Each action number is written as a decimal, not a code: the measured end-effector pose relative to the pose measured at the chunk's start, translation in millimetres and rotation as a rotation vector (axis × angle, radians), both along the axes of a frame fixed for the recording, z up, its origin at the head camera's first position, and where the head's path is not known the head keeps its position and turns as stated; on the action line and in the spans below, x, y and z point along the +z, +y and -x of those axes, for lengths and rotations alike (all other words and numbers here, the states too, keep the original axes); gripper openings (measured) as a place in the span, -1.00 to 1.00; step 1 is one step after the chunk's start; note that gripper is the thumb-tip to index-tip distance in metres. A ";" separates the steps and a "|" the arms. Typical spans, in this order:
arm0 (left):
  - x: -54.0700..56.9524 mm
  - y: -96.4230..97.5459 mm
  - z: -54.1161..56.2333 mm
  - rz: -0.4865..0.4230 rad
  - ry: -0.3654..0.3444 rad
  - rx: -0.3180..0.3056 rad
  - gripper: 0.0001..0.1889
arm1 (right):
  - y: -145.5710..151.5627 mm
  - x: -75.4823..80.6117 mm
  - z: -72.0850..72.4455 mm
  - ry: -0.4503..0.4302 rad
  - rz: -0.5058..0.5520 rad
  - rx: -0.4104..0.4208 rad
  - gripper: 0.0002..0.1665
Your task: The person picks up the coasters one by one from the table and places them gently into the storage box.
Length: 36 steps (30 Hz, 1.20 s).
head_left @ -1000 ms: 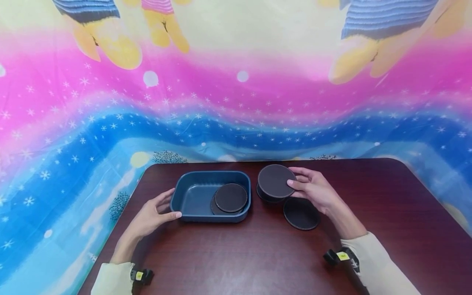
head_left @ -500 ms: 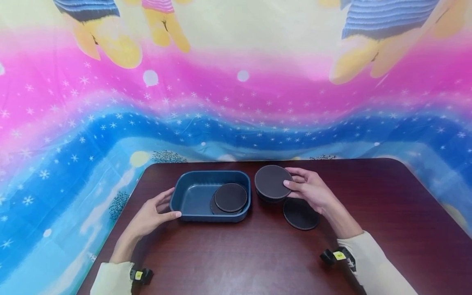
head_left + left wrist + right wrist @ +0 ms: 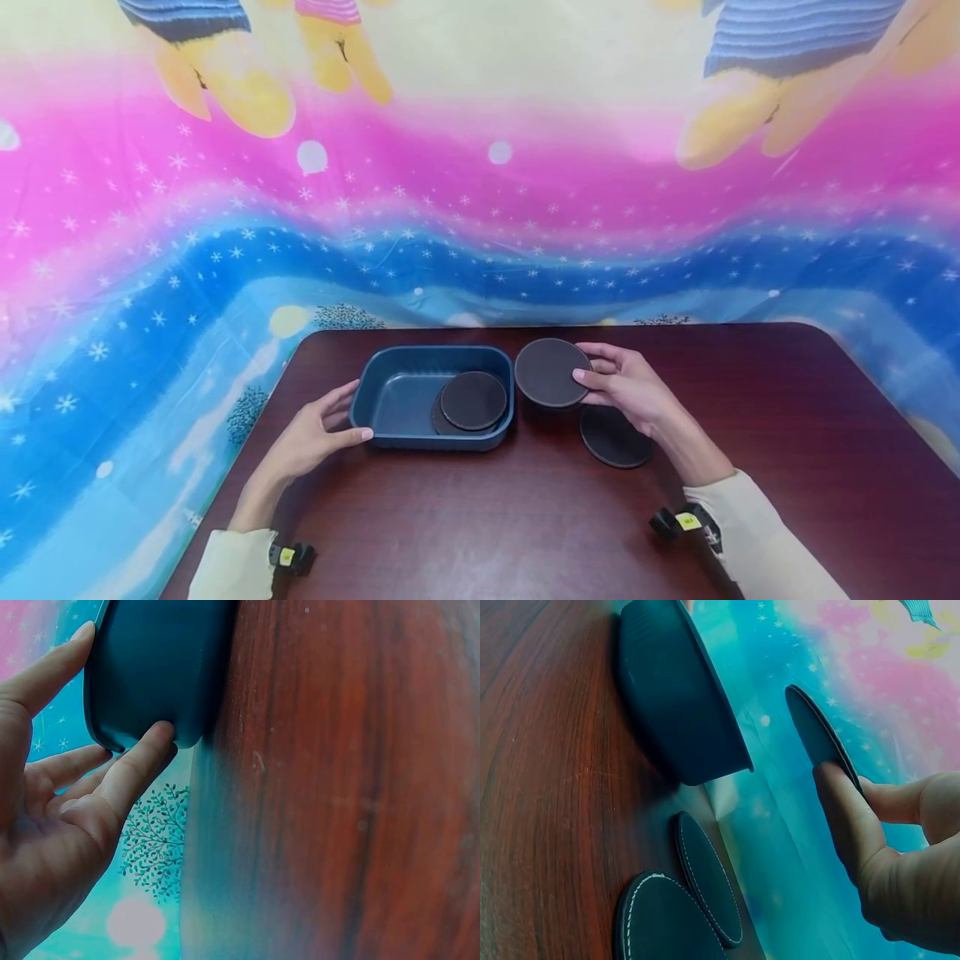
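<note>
My right hand (image 3: 626, 387) pinches a dark round leather coaster (image 3: 551, 372) between thumb and fingers, just right of the box. In the right wrist view this coaster (image 3: 812, 733) is tilted up, apart from the box. My left hand (image 3: 311, 433) holds the left end of a dark blue rectangular box (image 3: 397, 444), thumb at the near corner and fingertips on the end wall. Inside the box's right half, one coaster (image 3: 474, 401) overlaps another (image 3: 442, 423). Another coaster (image 3: 618, 437) lies on the table, and a further one (image 3: 709, 877) shows in the right wrist view.
The reddish-brown table (image 3: 480, 517) has rounded back corners. Right behind it hangs a colourful printed cloth (image 3: 480, 208). A black wrist device (image 3: 292, 557) is strapped at the left sleeve, and another (image 3: 686, 523) at the right.
My right hand has drifted slightly left with the coaster, closer to the box, and now covers most of the coaster beneath. The left hand keeps its place on the box.
</note>
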State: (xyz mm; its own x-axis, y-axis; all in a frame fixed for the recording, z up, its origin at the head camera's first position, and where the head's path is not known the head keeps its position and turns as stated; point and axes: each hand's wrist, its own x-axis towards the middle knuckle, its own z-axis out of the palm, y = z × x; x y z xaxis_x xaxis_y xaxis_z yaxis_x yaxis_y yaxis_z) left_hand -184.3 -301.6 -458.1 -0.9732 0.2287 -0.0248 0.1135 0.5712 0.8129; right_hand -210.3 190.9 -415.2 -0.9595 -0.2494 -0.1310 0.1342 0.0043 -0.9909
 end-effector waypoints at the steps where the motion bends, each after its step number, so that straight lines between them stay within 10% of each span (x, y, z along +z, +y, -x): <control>1: 0.1 0.1 0.0 0.001 0.000 0.001 -0.04 | -0.6 0.1 -0.3 -0.002 0.002 0.001 -0.19; 36: 1.5 0.3 -0.6 0.000 -0.006 0.005 -0.03 | -47.8 -8.3 17.6 -0.022 0.002 0.036 -0.32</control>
